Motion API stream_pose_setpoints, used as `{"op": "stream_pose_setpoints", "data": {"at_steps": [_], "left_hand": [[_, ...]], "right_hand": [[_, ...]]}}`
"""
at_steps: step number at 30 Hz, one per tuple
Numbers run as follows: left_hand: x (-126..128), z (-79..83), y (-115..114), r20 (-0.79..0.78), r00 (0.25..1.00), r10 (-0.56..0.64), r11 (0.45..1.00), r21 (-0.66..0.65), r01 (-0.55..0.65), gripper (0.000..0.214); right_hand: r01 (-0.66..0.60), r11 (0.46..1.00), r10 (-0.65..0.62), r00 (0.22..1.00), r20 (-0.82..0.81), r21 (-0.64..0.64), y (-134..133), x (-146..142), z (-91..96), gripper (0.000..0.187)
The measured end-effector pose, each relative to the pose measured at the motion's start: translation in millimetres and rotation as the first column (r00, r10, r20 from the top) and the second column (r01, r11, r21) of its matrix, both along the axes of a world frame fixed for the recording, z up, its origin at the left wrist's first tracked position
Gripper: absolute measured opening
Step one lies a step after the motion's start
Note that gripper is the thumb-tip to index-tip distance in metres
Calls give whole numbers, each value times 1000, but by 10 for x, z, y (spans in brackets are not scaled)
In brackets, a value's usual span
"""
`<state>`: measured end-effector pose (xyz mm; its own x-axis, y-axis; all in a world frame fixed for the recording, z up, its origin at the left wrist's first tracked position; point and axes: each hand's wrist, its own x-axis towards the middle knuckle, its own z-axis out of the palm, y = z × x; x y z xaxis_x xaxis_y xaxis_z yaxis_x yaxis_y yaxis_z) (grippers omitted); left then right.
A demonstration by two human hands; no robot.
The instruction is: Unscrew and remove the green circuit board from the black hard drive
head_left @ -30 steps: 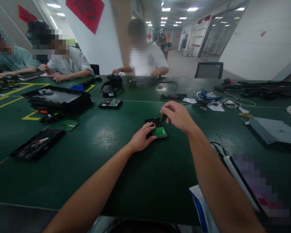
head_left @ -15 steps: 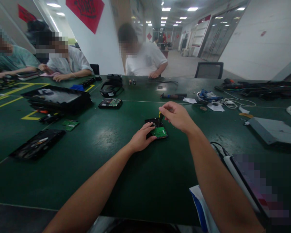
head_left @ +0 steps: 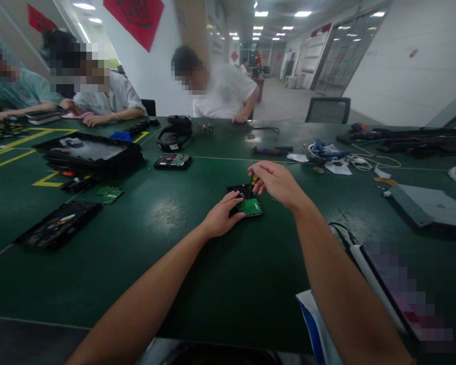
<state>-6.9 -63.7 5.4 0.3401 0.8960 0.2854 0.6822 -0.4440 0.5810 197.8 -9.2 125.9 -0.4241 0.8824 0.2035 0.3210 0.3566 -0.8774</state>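
A small black hard drive [head_left: 240, 191] with a green circuit board [head_left: 250, 207] on it lies on the green table [head_left: 197, 263] in front of me. My left hand [head_left: 222, 216] rests on its near left edge, fingers curled over it, holding it down. My right hand [head_left: 276, 182] is closed in a pinch round a small screwdriver [head_left: 253, 180] with a yellow and black handle. The tool stands nearly upright with its tip on the drive.
Another drive [head_left: 173, 161], a black tray [head_left: 88, 152], loose green boards [head_left: 110, 194] and a dark flat unit [head_left: 58, 225] lie to the left. Cables and tools [head_left: 329, 152] sit at the back right, a grey box [head_left: 429, 205] at the right. Three people sit across the table.
My right hand has shifted slightly left and up over the drive, with the screwdriver's handle now showing more. The person across in white has leaned to the left. My left hand has stayed put.
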Motion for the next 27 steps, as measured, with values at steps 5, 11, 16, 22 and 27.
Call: {"op": "stream_pose_setpoints", "data": {"at_steps": [5,11,16,22,27], "left_hand": [[-5,-4,-2,5,1000,2,1000,-10,-2,56],[-4,16,-10,1,1000,4,1000,-25,-4,57],[0,8,-4,-10,1000,3,1000,-10,-3,57],[-3,-22,10,-3,1000,-4,1000,7,4,56],[-2,-18,5,8,1000,0,1000,5,0,55]], "right_hand": [[-1,996,-4,999,50,93,5,27,28,27],[135,971,-159,981,114,199,-1,58,50,25],[67,982,-86,991,100,177,-32,40,57,25],[8,1000,-9,999,43,24,-29,10,52,28],[-8,998,6,1000,23,57,-26,16,41,26]]}}
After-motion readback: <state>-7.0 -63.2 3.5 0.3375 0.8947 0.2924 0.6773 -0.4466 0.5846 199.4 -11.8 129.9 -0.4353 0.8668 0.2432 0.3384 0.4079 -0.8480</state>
